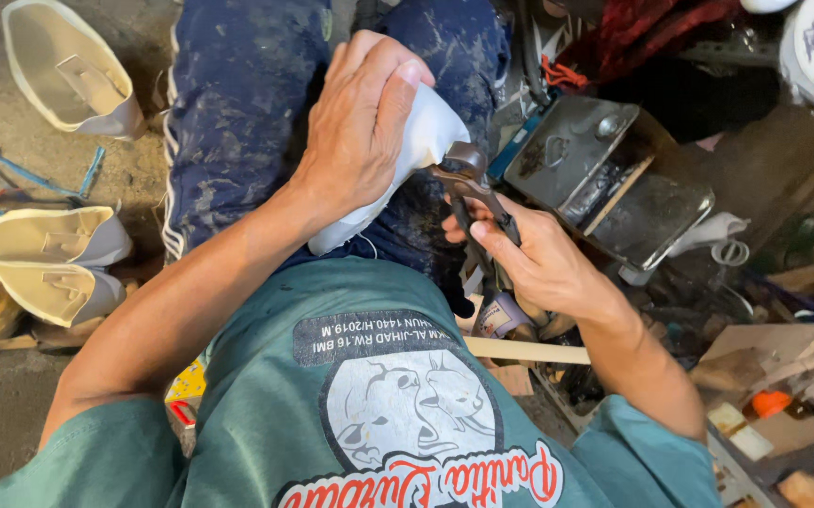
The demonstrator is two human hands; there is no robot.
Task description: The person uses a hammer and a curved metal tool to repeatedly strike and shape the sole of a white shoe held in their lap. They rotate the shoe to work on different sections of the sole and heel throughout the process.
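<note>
White shoe upper (426, 141) under left fingers (379, 85)

Teal short-sleeved T-shirt (266, 376), seen from above. Sleeves end above the elbows; both forearms bare. Chest print: a dark rounded band with pale lettering, below it a white drawing of animal heads inside an oval, then red script outlined in white along the lower edge. Dark navy trousers (247, 103), streaked and spotted all over with pale dried smears. White side stripes run down the outer seam of the left leg. Left hand (360, 127) and right hand (538, 259) bare: no gloves, rings or watch visible.
</note>
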